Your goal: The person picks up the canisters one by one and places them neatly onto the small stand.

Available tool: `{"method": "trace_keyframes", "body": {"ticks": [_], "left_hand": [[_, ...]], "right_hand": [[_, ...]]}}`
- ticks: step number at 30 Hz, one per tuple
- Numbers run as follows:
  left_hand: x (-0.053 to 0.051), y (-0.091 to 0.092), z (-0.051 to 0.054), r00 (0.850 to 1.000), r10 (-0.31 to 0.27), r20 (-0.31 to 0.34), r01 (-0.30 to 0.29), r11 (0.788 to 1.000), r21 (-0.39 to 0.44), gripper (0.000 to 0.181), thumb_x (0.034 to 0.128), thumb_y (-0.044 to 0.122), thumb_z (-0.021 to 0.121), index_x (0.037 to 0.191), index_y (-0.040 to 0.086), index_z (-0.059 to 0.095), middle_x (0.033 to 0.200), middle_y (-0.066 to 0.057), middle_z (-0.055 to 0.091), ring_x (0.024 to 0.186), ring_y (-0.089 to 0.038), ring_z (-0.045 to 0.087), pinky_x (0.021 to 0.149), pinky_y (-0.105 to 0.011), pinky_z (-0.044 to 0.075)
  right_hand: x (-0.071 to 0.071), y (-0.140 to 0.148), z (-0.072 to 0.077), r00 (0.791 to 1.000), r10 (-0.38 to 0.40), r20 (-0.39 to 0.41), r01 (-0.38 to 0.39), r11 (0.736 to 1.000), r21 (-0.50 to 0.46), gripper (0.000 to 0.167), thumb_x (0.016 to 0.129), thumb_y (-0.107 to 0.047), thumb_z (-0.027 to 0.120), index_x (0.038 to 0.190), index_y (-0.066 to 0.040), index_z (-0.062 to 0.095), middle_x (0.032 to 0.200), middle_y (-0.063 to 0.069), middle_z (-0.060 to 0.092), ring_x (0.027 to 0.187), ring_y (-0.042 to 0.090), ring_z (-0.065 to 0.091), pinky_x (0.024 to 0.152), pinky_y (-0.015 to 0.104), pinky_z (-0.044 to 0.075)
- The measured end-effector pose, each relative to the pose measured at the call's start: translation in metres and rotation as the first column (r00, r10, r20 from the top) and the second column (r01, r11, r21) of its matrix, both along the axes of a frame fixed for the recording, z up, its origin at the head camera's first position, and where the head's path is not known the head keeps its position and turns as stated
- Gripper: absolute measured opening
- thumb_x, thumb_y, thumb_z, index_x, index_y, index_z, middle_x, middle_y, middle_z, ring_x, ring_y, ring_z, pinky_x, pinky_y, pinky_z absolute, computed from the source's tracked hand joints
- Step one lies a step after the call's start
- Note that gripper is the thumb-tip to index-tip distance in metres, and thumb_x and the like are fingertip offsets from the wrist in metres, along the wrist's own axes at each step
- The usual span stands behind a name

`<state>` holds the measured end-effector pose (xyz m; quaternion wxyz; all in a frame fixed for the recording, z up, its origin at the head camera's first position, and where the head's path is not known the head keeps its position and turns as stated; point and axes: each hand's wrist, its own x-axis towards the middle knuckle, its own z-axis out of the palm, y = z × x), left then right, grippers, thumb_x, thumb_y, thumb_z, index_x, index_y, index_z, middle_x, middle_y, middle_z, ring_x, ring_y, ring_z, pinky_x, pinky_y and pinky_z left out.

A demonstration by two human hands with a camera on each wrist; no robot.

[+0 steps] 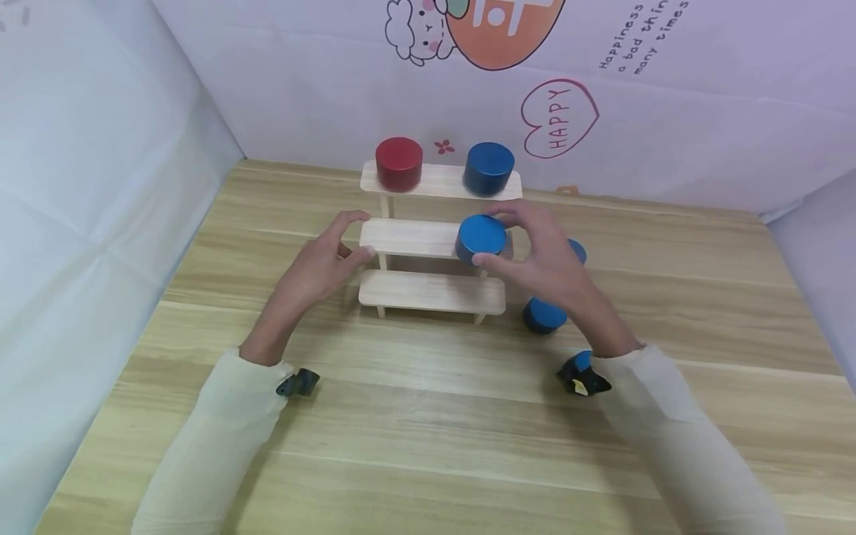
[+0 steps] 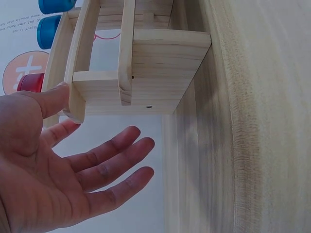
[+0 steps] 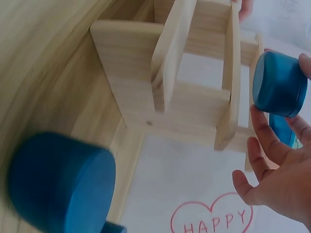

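A three-step wooden shelf point(image 1: 431, 291) stands on the table. With thumb and index finger, my left hand point(image 1: 321, 264) pinches the left end of its middle step point(image 2: 75, 104); the other fingers stretch out loosely. My right hand point(image 1: 548, 256) grips a round blue tin point(image 1: 481, 236) between thumb and fingers at the right end of the middle step. In the right wrist view this blue tin point(image 3: 279, 83) sits at the step's outer side; whether it touches the wood I cannot tell. On the top step are a red tin point(image 1: 399, 165) at left and another blue tin point(image 1: 489, 169) at right.
Right of the shelf, a blue tin point(image 1: 545, 315) stands on the wood-grain table point(image 1: 401, 431). A further blue tin point(image 1: 577, 251) is partly hidden behind my right hand. A white printed cloth point(image 1: 321, 96) hangs behind the shelf.
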<state>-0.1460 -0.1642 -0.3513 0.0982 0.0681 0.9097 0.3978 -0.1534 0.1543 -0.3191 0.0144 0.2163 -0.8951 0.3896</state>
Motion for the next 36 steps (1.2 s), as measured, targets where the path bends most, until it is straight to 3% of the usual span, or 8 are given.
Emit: {"method": "trace_keyframes", "body": {"ticks": [14,24,36], "left_hand": [[0.001,0.001,-0.001,1.0,0.019,0.01,-0.019,1.0,0.018,0.056,0.1017,0.033,0.058,0.152,0.027,0.034,0.101,-0.02,0.067,0.082,-0.03,0.061,0.069,-0.043,0.047],[0.0,0.0,-0.001,1.0,0.004,-0.008,-0.004,1.0,0.021,0.056,0.1023,0.034,0.057,0.152,0.026,0.033,0.099,-0.019,0.066,0.078,-0.029,0.059,0.065,-0.041,0.046],[0.001,0.001,0.0,1.0,0.009,0.004,-0.009,1.0,0.023,0.057,0.1026,0.034,0.057,0.153,0.026,0.032,0.101,-0.02,0.066,0.08,-0.03,0.059,0.065,-0.041,0.047]], "right_hand": [[-0.002,-0.028,0.0,0.999,0.044,-0.026,-0.046,0.998,-0.045,0.059,0.087,-0.033,0.078,0.137,-0.012,0.056,0.137,0.005,0.058,0.127,0.026,0.051,0.104,0.057,0.035],[-0.001,-0.043,0.003,1.0,-0.014,0.008,0.015,1.0,-0.013,0.059,0.086,-0.038,0.077,0.136,-0.015,0.057,0.133,0.009,0.06,0.127,0.028,0.045,0.101,0.059,0.034],[0.003,-0.054,0.001,0.998,-0.056,0.009,0.056,0.998,0.004,0.061,0.086,-0.043,0.076,0.138,-0.019,0.056,0.135,0.008,0.059,0.135,0.028,0.037,0.109,0.063,0.017]]}}
